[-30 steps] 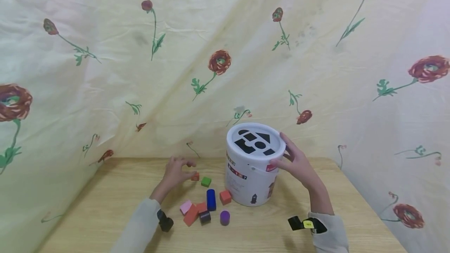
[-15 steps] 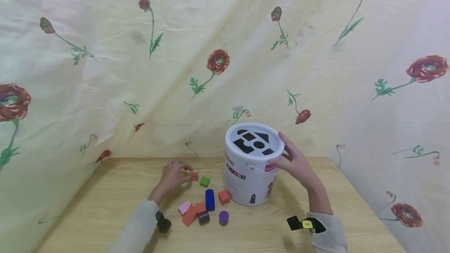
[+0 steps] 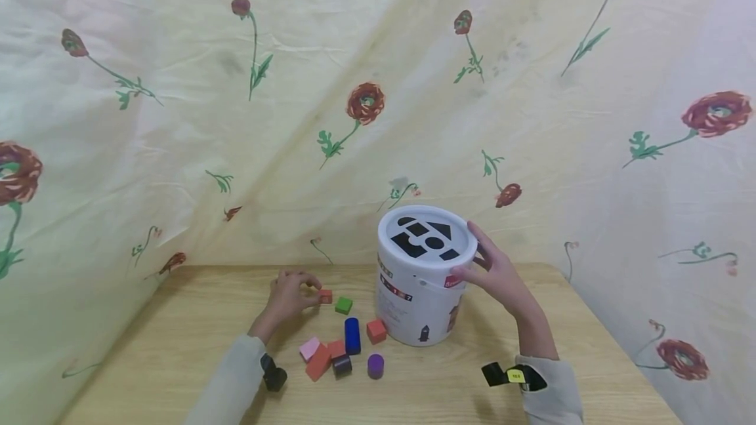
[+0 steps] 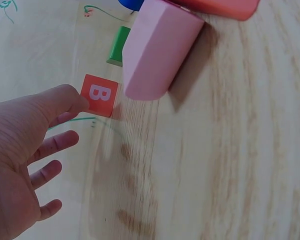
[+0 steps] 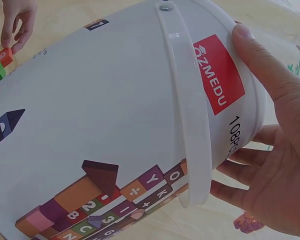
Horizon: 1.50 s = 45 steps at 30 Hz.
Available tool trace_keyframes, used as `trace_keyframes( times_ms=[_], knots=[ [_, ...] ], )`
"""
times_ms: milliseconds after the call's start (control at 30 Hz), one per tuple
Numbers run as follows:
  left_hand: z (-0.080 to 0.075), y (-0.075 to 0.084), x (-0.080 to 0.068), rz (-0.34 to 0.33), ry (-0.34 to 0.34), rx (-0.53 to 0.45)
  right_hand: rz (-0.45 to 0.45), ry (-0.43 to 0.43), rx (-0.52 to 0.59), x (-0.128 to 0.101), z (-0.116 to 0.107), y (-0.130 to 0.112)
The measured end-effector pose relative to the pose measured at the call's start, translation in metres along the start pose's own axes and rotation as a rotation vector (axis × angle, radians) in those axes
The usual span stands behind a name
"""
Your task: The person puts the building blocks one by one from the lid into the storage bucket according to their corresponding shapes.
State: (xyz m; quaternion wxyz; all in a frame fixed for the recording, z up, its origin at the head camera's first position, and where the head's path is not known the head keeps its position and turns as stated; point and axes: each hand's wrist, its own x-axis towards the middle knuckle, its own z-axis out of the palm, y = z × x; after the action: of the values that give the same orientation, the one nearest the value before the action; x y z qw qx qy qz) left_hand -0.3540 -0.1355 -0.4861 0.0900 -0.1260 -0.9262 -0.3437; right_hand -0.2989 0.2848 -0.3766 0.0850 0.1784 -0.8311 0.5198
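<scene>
Wooden table (image 3: 177, 346), 1 white bucket (image 3: 422, 294) w/ shape-slot lid, 8 loose blocks left of it. L→R: left hand (image 3: 289, 294) fingertips on small red "B" cube (image 3: 325, 296), thumb + index pinching it, other fingers loosely spread per wrist cam. Then green cube (image 3: 344, 305), pink block (image 3: 311, 348), 2 orange-red blocks, blue cylinder (image 3: 352, 335), dark cylinder, red cube, purple cylinder (image 3: 375, 366). Right hand (image 3: 499, 277) wraps bucket's right side near rim, fingers spread wide, thumb on wall. Bucket contents hidden. Left wrist cam crops most blocks.
</scene>
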Motion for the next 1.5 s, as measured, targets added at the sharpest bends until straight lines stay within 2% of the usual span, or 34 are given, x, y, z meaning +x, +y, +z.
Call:
trace_keyframes(
  times_ms=[500,800,1000,1233,1500],
  knots=[
    [0.002,0.001,0.000,-0.028,-0.001,-0.013,-0.003,0.002,0.001,0.000,-0.001,0.001],
    [0.001,0.007,0.000,-0.034,0.028,-0.011,0.004,-0.002,-0.005,0.001,-0.001,0.003],
    [-0.003,0.015,0.002,-0.027,0.058,-0.011,0.006,-0.001,-0.003,0.001,-0.001,0.003],
    [-0.010,0.028,0.007,0.031,0.116,-0.018,0.004,0.004,-0.007,0.002,0.000,0.002],
    [-0.016,0.047,0.011,0.068,0.155,-0.030,0.005,0.001,-0.008,0.001,-0.001,0.002]
  ],
)
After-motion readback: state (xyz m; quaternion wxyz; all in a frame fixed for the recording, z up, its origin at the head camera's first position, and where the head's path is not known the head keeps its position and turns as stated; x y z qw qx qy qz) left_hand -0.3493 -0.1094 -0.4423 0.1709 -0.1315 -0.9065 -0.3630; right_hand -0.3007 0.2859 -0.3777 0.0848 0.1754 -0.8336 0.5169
